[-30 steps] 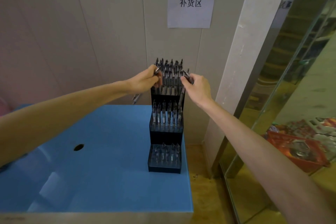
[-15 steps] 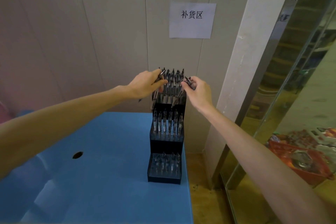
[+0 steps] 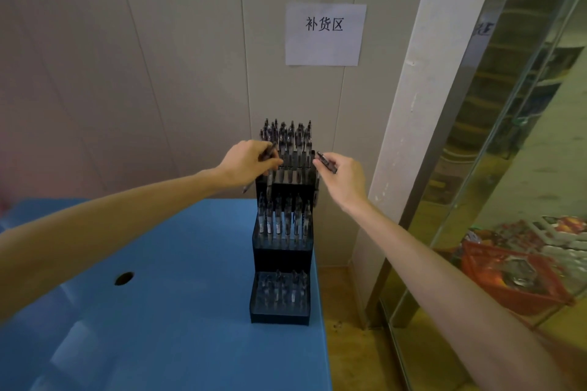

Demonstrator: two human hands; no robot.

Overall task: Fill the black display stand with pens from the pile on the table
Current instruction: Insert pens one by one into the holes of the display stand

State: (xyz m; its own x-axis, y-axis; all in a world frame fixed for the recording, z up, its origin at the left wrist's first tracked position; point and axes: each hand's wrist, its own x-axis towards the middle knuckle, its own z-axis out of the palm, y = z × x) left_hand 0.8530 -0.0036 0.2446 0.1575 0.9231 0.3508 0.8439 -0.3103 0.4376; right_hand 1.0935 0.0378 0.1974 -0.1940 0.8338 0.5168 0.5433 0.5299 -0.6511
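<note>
3 stepped tiers make up the black display stand [image 3: 280, 316], which sits at the right edge of the blue table [image 3: 165, 311], pens upright in each tier. A round hole [image 3: 124, 278] shows in the tabletop to the left. On the right, behind glass, lies a red basket [image 3: 514, 279]. Since 0.5 s ago the view has tipped down slightly and both hands sit a little lower against the top tier. The left hand [image 3: 246, 162] grips a dark pen [image 3: 266, 155], slanted, its tip poking out below the hand by the stand's left side. The right hand [image 3: 344, 176] pinches another pen [image 3: 327, 163] between thumb and fingers, just right of the top row. On the far wall hangs a paper sign [image 3: 324, 35] reading 补货区.
</note>
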